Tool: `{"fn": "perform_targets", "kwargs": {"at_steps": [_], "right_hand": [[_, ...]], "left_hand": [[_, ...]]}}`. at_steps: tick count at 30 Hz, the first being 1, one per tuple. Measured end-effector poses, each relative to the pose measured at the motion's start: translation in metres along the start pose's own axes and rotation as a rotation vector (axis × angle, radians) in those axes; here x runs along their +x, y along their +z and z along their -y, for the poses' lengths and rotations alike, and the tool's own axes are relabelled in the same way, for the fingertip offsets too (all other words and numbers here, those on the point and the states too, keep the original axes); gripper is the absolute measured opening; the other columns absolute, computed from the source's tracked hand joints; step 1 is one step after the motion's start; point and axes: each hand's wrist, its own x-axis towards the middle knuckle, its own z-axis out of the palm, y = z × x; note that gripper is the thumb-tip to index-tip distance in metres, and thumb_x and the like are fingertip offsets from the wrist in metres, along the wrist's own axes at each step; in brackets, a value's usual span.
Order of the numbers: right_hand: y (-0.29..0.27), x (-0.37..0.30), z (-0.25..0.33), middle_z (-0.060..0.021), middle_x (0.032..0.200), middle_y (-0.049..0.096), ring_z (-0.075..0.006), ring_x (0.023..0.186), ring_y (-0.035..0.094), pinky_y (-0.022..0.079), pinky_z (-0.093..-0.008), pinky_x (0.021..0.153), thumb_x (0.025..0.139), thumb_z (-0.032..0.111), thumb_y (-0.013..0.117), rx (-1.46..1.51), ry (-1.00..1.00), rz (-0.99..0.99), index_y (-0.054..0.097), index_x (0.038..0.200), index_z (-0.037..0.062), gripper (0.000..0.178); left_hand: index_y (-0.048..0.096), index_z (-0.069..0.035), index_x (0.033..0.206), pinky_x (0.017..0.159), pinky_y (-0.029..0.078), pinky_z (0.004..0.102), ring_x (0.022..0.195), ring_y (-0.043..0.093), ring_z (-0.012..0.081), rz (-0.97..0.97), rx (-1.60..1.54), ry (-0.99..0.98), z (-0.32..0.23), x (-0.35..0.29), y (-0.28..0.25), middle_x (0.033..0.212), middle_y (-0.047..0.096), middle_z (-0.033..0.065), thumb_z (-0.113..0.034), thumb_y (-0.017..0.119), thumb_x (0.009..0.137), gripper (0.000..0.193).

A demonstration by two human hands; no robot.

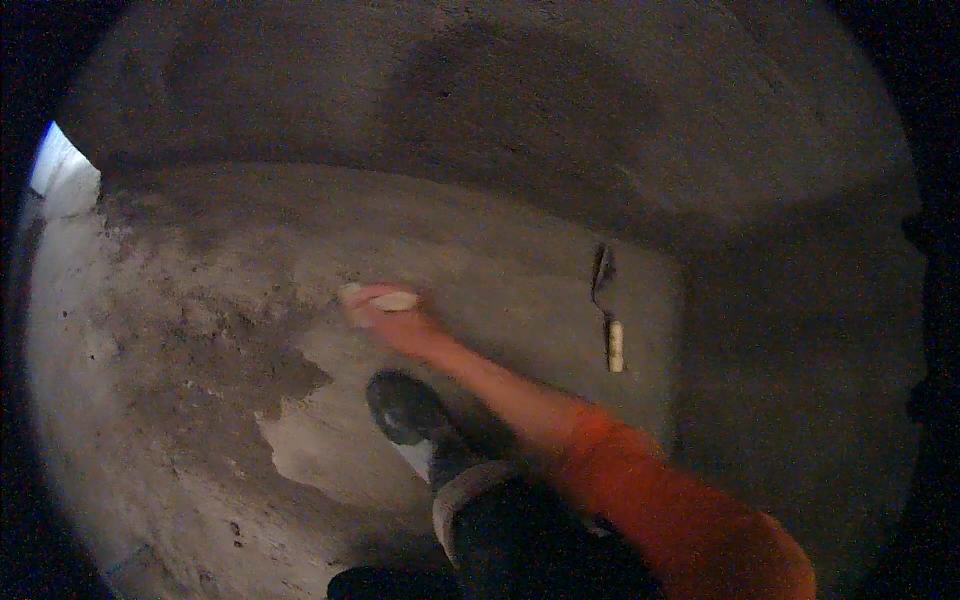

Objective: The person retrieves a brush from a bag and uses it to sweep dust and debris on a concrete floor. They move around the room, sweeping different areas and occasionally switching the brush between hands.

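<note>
My right hand (378, 308) reaches out low over the floor (520, 310), at the end of a bare forearm and an orange sleeve. Its fingers are wrapped round a tool with a pale handle (398, 301), which shows on either side of the grip. Blur and dim light hide the rest of that tool, so I cannot make out its working end. The smoothed grey-brown surface there meets a darker, rough patch (190, 350). My left hand is outside the picture.
A pointed trowel (615, 345) with a pale wooden handle lies at the right, near the side wall (780, 330). Rough walls rise at the back and right. My dark boot (405, 405) stands just below my right hand. Bright light enters at far left.
</note>
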Motion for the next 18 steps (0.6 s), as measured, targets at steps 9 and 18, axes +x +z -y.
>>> {"fn": "perform_targets", "kwargs": {"at_steps": [9, 18], "right_hand": [[-0.225, -0.054, -0.063, -0.0122, 0.099, 0.072, -0.0350, 0.085, 0.068, 0.055, -0.0451, 0.071, 0.081, 0.027, 0.071, -1.165, 0.279, -0.947, 0.077, 0.100, 0.0170, 0.022], [-0.022, -0.039, 0.035, -0.0065, 0.107, 0.071, -0.0232, 0.096, 0.066, 0.053, -0.0357, 0.086, 0.090, 0.011, 0.063, -0.348, -0.418, -0.159, 0.074, 0.106, 0.0138, 0.020]], "left_hand": [[0.050, -0.001, 0.134, 0.101, 0.042, 0.0369, 0.118, 0.051, 0.0204, -0.001, -0.025, 0.007, 0.007, -0.014, -0.011, 0.129, 0.056, 0.0099, -0.036, 0.056, 0.102, 0.048], [0.049, -0.001, 0.137, 0.103, 0.042, 0.0372, 0.121, 0.050, 0.0211, 0.011, -0.024, 0.009, 0.010, -0.023, -0.017, 0.133, 0.055, 0.0106, -0.036, 0.056, 0.102, 0.050]]}}
